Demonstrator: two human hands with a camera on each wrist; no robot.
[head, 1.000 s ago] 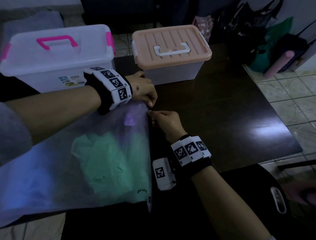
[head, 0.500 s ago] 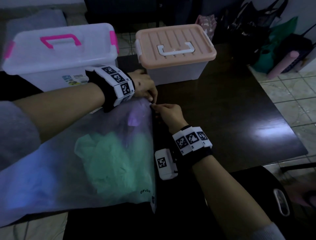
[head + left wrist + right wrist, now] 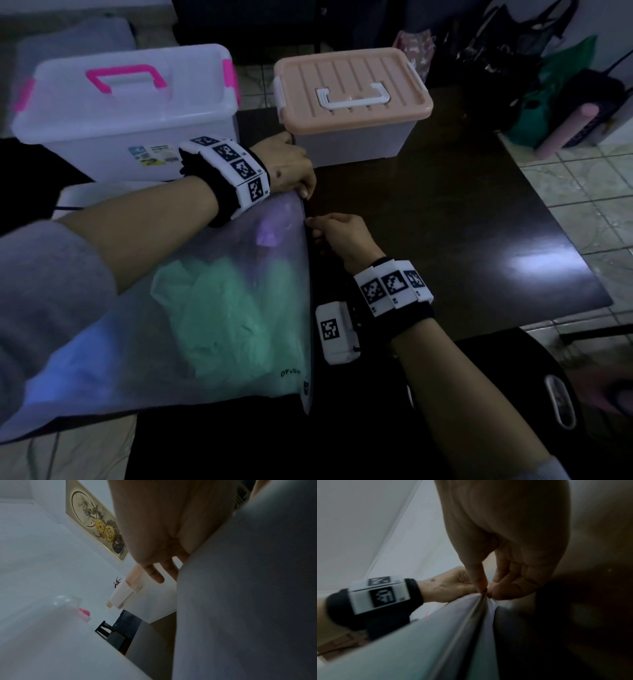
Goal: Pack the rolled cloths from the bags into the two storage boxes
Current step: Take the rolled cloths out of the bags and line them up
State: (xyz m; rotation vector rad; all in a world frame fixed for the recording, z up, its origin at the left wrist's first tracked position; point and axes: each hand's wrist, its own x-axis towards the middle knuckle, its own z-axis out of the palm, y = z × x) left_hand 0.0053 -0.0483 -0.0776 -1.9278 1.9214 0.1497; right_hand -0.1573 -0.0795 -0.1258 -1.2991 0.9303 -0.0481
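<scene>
A frosted plastic bag (image 3: 144, 325) lies nearest on the dark table (image 3: 445, 222), green cloths (image 3: 222, 318) (crumpled, seen through the plastic) inside. The right hand (image 3: 342, 236) pinches the bag's sealed edge between thumb and fingertips; just beyond, the left hand (image 3: 287, 168) grips the same edge at its far corner. Farther back stand two lidded boxes: the pink-handled box (image 3: 126, 113) and the peach-lidded box (image 3: 349, 102).

dark table (image 3: 445, 219) | on it: peach-lidded box (image 3: 349, 137); plastic bag (image 3: 212, 308)
</scene>
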